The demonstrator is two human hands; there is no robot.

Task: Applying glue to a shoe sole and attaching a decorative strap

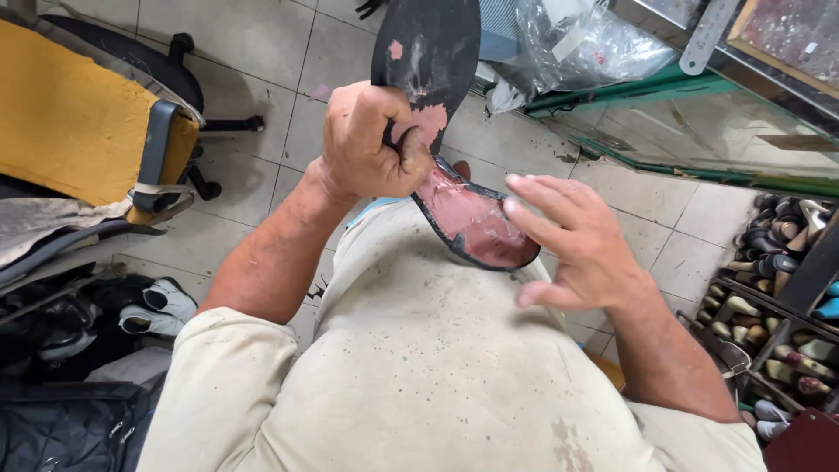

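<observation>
**A:** Two hands in frame, what's each one doing?

**B:** Left hand (371, 144) is clenching tight around the middle of a sole (441, 131), a black one with pink patches, holding it up over the lap. Right hand (572, 240) is hovering open, fingers spread, just beside the sole's lower end and not gripping anything.

**A:** And around that?

**B:** Person's wearing a stained cream shirt (419, 367). A yellow chair (79, 122) is sitting off to the left on the tile floor (253, 44), shoes are filling a rack (786, 297) on the right.
</observation>
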